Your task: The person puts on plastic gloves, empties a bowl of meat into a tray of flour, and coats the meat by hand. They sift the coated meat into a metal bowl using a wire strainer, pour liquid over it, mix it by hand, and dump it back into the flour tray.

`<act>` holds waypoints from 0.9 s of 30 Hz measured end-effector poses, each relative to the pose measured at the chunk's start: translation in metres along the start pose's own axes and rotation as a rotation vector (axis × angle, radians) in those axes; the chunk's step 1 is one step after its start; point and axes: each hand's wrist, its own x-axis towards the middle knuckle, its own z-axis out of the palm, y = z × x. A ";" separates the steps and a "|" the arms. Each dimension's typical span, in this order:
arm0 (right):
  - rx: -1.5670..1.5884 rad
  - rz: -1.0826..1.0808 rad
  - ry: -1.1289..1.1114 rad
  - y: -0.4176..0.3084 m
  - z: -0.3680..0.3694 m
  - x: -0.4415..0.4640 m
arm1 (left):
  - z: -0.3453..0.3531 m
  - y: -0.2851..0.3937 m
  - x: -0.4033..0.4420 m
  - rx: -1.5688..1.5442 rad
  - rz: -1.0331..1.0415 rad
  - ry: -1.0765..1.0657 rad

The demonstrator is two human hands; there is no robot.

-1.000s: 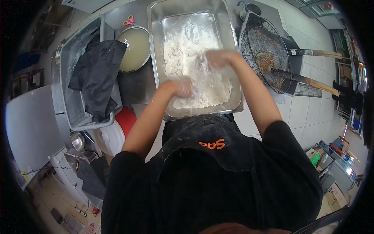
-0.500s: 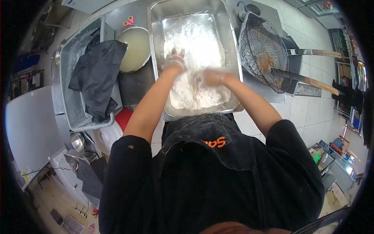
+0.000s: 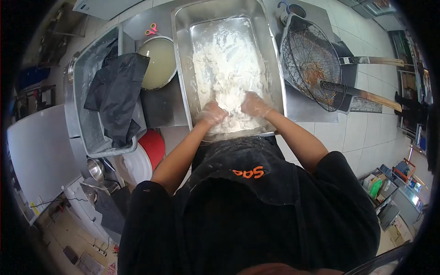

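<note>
Floury mixture [image 3: 230, 89] is being worked by hand inside a deep metal pan [image 3: 266, 41]; a mixing step, by judgement, is being carried out. The fingers are being partly hidden by the mixture, so whether they are being spread, pressed together or pinched on a clump cannot be told. The left hand [image 3: 212, 113] and right hand [image 3: 255, 105], seemingly covered by thin clear gloves, are being held apart, touching the mixture near the pan's close end. Toward the far end, a thin smear is being seen; care in gathering it within the walls is probably being called for next. Leftward, cloudy liquid [image 3: 157, 59] is being held in a round vessel [image 3: 175, 73]; rightward, wire strainers [image 3: 311, 64] are being seen beside the pan.
</note>
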 end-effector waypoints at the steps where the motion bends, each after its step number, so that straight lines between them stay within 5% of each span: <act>1: -0.434 -0.186 -0.036 -0.009 -0.019 -0.011 | 0.002 -0.008 0.005 0.013 0.078 -0.005; 2: -0.867 -0.373 -0.071 -0.012 -0.029 -0.019 | -0.002 -0.005 -0.001 0.017 0.116 -0.008; 3: -0.869 -0.376 -0.076 0.015 -0.018 -0.009 | -0.006 -0.002 -0.006 0.021 0.153 -0.012; 4: -0.337 -0.572 0.102 0.062 0.003 0.010 | -0.028 0.016 -0.028 -0.082 0.094 0.029; 6: 0.208 -0.730 0.275 0.075 0.001 0.015 | -0.038 0.024 -0.038 -0.185 0.039 0.070; 9: -0.470 -0.178 -0.352 0.004 -0.083 -0.014 | -0.048 0.028 -0.041 -0.138 0.119 0.094; 11: -0.686 -0.162 -0.107 0.056 -0.017 0.004 | -0.091 0.066 -0.073 0.488 0.135 -0.120; 15: -0.496 -0.633 0.973 0.048 0.069 0.013 | 0.019 0.016 -0.043 0.445 0.221 0.244; 17: -0.805 -0.624 -0.161 0.016 0.037 0.006 | 0.030 0.021 -0.033 0.471 0.194 0.465; 18: -0.728 -0.595 -0.039 0.030 0.051 0.015 | 0.022 0.025 -0.030 0.478 0.183 0.544; 20: -0.655 -0.642 0.112 0.043 0.054 0.018 | -0.033 0.047 -0.048 0.236 0.111 -0.142; 22: -0.672 -0.716 0.136 0.017 0.009 -0.005 | -0.047 0.048 -0.058 0.367 0.219 -0.194; 24: -0.400 -0.266 -0.010 -0.016 -0.031 -0.031 | -0.044 0.045 -0.061 0.499 0.328 -0.245; 25: -0.310 -0.114 -0.046 -0.020 -0.037 -0.035 | -0.036 0.043 -0.062 0.293 0.241 -0.072; 27: 0.348 -0.306 0.094 0.004 -0.032 -0.027 | -0.039 0.044 -0.063 0.090 0.161 0.096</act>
